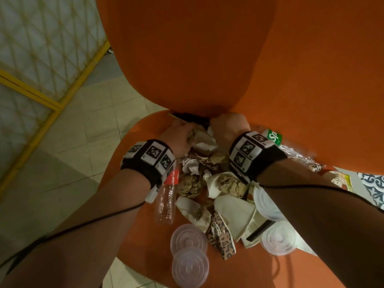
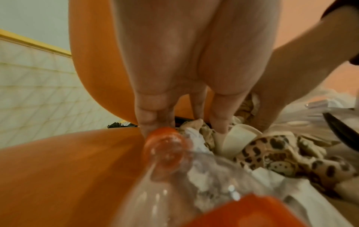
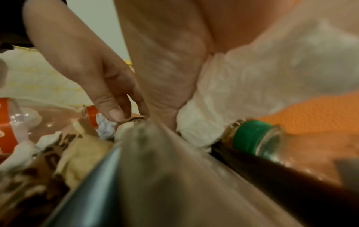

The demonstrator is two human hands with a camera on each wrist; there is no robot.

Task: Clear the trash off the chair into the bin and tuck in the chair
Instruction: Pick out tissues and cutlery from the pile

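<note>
An orange chair [image 1: 135, 204] carries a heap of trash on its seat: crumpled brown and white paper [image 1: 191, 183], a leopard-print wrapper [image 1: 222, 235], a clear cola bottle [image 1: 166, 204] and a green-capped soda bottle [image 3: 252, 135]. Both hands reach into the back of the pile, under the backrest [image 1: 187, 59]. My left hand [image 1: 187, 134] pinches a crumpled brown wrapper between thumb and fingers. My right hand [image 1: 226, 123] is curled in a fist around a white napkin [image 3: 252, 76]; its fingertips are hidden. No bin is in view.
Three clear plastic lids [image 1: 189, 240] lie at the seat's front edge. Pale floor tiles [image 1: 72, 132] lie to the left, with a yellow-framed mesh panel [image 1: 41, 59] beyond. A patterned tile [image 1: 372, 183] and a snack packet [image 1: 340, 179] show at the right.
</note>
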